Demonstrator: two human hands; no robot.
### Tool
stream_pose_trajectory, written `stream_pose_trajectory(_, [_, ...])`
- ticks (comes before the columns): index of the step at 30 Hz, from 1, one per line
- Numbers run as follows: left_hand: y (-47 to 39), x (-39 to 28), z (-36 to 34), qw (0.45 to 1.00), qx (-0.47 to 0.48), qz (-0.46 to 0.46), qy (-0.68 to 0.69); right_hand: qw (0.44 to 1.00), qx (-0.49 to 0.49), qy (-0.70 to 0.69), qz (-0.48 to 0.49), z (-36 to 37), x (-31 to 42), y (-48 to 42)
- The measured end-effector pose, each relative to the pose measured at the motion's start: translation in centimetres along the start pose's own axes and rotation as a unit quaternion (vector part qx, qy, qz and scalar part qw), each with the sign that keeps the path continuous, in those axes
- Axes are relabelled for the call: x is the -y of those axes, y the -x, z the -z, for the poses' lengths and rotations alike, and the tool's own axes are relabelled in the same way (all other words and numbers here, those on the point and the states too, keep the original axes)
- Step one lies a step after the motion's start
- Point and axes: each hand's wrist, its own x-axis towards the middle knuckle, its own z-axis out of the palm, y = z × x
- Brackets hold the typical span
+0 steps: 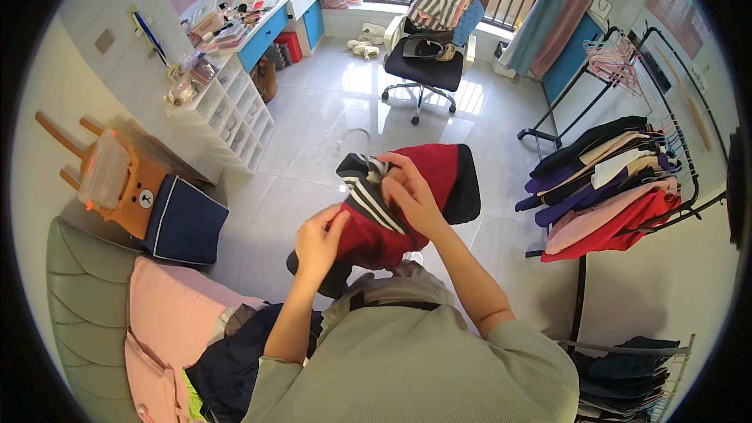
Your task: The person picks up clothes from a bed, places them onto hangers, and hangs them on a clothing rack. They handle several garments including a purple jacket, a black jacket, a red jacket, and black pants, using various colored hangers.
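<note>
Held up in front of my waist is a red garment [373,234] with black ends and a black-and-white striped band. My left hand [319,241] pinches its red cloth on the left side, near a black part that hangs down. With bent fingers, my right hand [411,191] grips the cloth beside the striped band [376,205]. A red stretch with a black end spreads out to the right behind that hand. Folds hide the garment's full shape, so I cannot tell exactly what kind it is.
Clothes [611,182] hang on a black rack at the right, with pink hangers [611,61] behind. A swivel chair [426,59] stands ahead. White drawers [226,111] and a cluttered desk [267,35] line the left. Dark clothing [235,358] lies on the pink bed [170,294].
</note>
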Motion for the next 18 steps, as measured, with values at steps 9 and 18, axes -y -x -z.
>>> stream_pose_trajectory(9, [-3.3,-2.0,2.4,0.980,-0.009,0.007,0.199,0.975,-0.197,-0.008,-0.104,3.8,-9.1,5.3])
stream_pose_trajectory(18, [-2.6,-2.0,1.4,0.988,-0.006,-0.011,0.151,0.968,-0.100,-0.011,-0.229,3.7,-14.1,6.5])
